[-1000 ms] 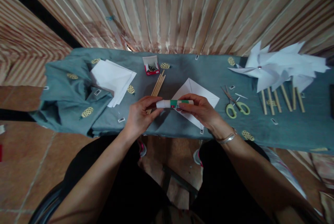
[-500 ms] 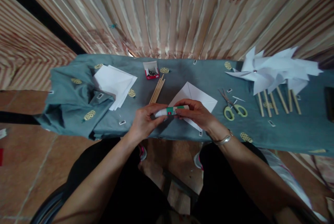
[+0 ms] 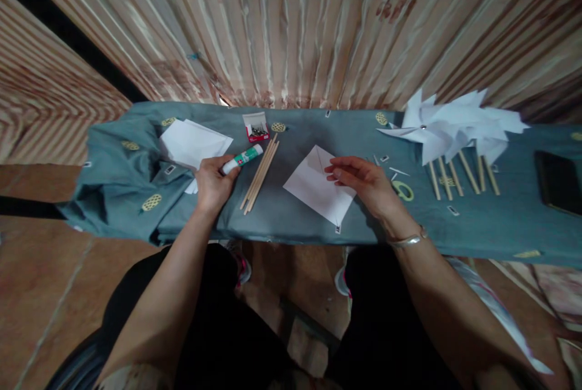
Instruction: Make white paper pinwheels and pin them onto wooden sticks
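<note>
My left hand (image 3: 214,182) is closed round the lower end of a white and green glue stick (image 3: 245,157), left of the wooden sticks (image 3: 260,176). The glue stick tilts up to the right, towards a small red and white box (image 3: 257,131) of metal pins. My right hand (image 3: 357,179) hovers by the right corner of a creased white paper square (image 3: 313,190). Its fingers are loosely curled and apart, with nothing seen in them. Partly behind that hand lie green-handled scissors (image 3: 404,191).
White sheets (image 3: 193,142) lie at the left on the teal cloth (image 3: 295,129). Several paper pinwheels (image 3: 454,126) on wooden sticks lie at the right, and a dark phone (image 3: 559,181) is beyond them. A pleated curtain (image 3: 291,32) hangs behind the table.
Both hands were together on the glue stick over the paper. My left hand has carried it left, past the wooden sticks. My right hand has let go and moved right.
</note>
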A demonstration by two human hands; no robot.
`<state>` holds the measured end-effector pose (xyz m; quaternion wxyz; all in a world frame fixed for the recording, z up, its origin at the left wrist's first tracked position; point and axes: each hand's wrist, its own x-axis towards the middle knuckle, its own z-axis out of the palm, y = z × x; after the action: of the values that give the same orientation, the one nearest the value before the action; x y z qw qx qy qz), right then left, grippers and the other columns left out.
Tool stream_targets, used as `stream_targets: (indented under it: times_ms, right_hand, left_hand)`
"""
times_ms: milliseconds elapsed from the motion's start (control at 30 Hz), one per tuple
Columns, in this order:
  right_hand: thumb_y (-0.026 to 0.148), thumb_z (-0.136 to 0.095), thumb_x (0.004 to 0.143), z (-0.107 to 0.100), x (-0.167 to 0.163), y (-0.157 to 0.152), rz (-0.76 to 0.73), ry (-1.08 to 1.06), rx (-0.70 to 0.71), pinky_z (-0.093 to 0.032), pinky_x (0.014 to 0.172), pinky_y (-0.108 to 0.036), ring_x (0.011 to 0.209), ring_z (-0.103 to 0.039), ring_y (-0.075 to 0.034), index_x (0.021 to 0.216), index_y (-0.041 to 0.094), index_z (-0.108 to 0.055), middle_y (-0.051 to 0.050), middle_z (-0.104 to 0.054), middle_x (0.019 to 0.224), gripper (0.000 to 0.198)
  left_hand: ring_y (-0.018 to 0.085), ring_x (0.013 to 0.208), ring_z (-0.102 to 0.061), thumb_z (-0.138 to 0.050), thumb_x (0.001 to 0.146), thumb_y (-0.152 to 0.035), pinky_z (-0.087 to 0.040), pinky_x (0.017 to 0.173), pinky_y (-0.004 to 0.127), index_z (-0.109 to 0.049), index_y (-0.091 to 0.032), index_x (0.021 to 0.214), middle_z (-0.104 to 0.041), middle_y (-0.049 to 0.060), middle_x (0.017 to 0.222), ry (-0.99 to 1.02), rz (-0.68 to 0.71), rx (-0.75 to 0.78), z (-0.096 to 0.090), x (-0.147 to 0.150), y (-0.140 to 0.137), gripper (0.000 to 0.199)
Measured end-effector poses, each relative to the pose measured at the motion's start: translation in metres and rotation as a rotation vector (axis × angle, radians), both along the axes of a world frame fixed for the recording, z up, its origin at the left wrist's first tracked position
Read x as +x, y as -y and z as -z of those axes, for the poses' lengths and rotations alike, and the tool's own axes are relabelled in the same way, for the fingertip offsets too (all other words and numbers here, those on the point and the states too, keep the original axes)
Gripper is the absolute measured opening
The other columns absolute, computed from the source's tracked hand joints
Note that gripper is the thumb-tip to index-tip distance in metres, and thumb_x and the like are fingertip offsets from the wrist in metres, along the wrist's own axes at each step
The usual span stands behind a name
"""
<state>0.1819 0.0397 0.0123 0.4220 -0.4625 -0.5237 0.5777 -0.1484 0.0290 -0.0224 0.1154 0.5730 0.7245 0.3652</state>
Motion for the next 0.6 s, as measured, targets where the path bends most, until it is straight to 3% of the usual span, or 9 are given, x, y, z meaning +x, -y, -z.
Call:
stream_targets:
  times_ms: [100, 200, 267, 400, 500, 600]
  right_hand:
    - [0.04, -0.079, 0.075, 0.001, 0.016, 0.005, 0.043, 0.173, 0.134, -0.054, 0.073, -0.032, 0.078, -0.069, -0.017, 0.092, 0.022, -0.075, -0.003, -0.077, 0.088, 0.025]
    - [0.036, -0.07, 0.082, 0.0, 0.031, 0.016, 0.035, 0.43, 0.268, -0.055, 0.077, -0.037, 0.079, -0.07, -0.02, 0.093, 0.022, -0.077, -0.005, -0.078, 0.091, 0.019]
    - [0.032, -0.064, 0.087, 0.0, 0.036, 0.027, 0.012, 0.546, 0.342, -0.055, 0.085, -0.04, 0.087, -0.071, -0.022, 0.099, 0.024, -0.077, -0.005, -0.078, 0.1, 0.02]
    - [0.024, -0.056, 0.092, 0.003, 0.038, 0.045, -0.114, 0.643, 0.46, -0.052, 0.101, -0.045, 0.111, -0.068, -0.025, 0.11, 0.025, -0.074, -0.006, -0.076, 0.114, 0.026]
    - [0.019, -0.052, 0.094, 0.01, 0.037, 0.053, -0.2, 0.696, 0.527, -0.05, 0.105, -0.049, 0.116, -0.066, -0.026, 0.116, 0.024, -0.072, -0.008, -0.074, 0.119, 0.03]
    - [0.018, -0.05, 0.095, 0.015, 0.037, 0.055, -0.241, 0.732, 0.552, -0.048, 0.107, -0.051, 0.121, -0.062, -0.026, 0.12, 0.023, -0.069, -0.009, -0.07, 0.126, 0.032]
  left_hand:
    - [0.031, 0.109, -0.062, -0.07, 0.077, -0.03, -0.049, 0.099, 0.045, -0.073, -0.016, 0.109, -0.073, 0.011, 0.109, -0.06, 0.041, 0.022, -0.001, -0.001, 0.002, 0.035]
    - [0.035, 0.123, -0.054, -0.076, 0.076, -0.031, -0.043, 0.107, 0.052, -0.065, -0.018, 0.126, -0.066, 0.013, 0.126, -0.188, 0.106, 0.163, -0.01, 0.011, 0.011, 0.053]
    - [0.033, 0.125, -0.052, -0.073, 0.081, -0.031, -0.042, 0.109, 0.054, -0.063, -0.021, 0.128, -0.063, 0.013, 0.132, -0.254, 0.282, 0.235, -0.016, 0.031, 0.022, 0.05]
    - [0.03, 0.123, -0.055, -0.065, 0.09, -0.027, -0.05, 0.102, 0.051, -0.067, -0.022, 0.119, -0.065, 0.011, 0.128, -0.279, 0.804, 0.237, -0.014, 0.086, 0.043, 0.029]
    - [0.031, 0.122, -0.056, -0.065, 0.09, -0.024, -0.051, 0.101, 0.052, -0.066, -0.019, 0.121, -0.066, 0.014, 0.127, -0.298, 0.922, 0.156, -0.006, 0.116, 0.047, 0.031]
    - [0.029, 0.111, -0.062, -0.065, 0.091, -0.029, -0.055, 0.094, 0.047, -0.067, -0.016, 0.118, -0.068, 0.014, 0.119, -0.311, 0.951, 0.131, -0.001, 0.127, 0.039, 0.029]
